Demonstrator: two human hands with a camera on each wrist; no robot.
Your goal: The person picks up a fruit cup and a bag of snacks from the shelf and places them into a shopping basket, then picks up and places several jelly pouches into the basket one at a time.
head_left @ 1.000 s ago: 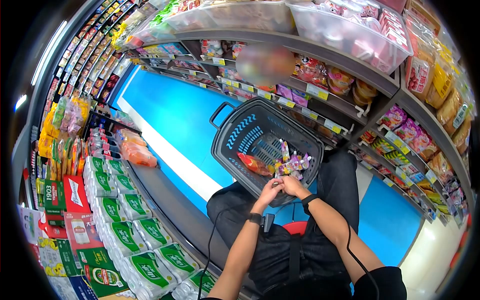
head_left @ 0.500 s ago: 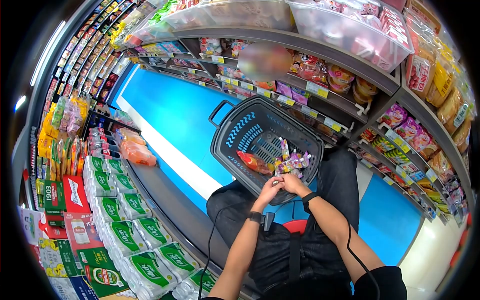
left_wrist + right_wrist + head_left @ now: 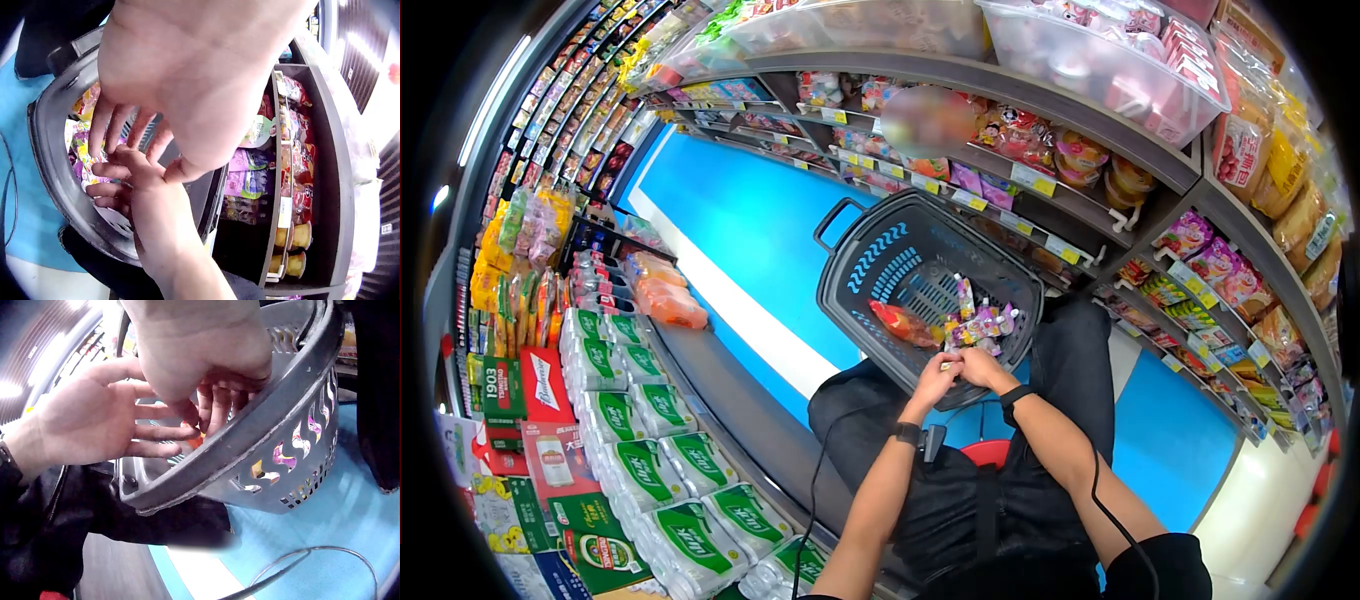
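In the head view, my left hand [image 3: 935,378] and right hand [image 3: 985,370] meet over the near rim of a dark grey shopping basket [image 3: 840,305]. The left fingers extend nearly straight, palm showing, in the right wrist view. My right fingers bend loosely, and the right thumb lies against the left fingers. Neither hand has a thing in its grasp in the wrist views. Inside the basket, beyond the hands, lie a red-and-yellow snack bag [image 3: 903,325] and several purple-and-white packets [image 3: 980,325]. Through the basket's slots in the right wrist view, purple packets [image 3: 285,459] show.
Shelves of snacks [image 3: 1020,135] stand beyond the basket and to the right, with clear plastic bins [image 3: 1090,70] on top. At the left are shrink-wrapped bottle packs [image 3: 645,470] and beer cartons [image 3: 550,390]. A cable [image 3: 815,500] hangs by each arm. Blue floor [image 3: 750,240] runs along the aisle.
The head view has shifted slightly, so the basket sits a little further left. Both hands stay together at the rim with almost no movement.
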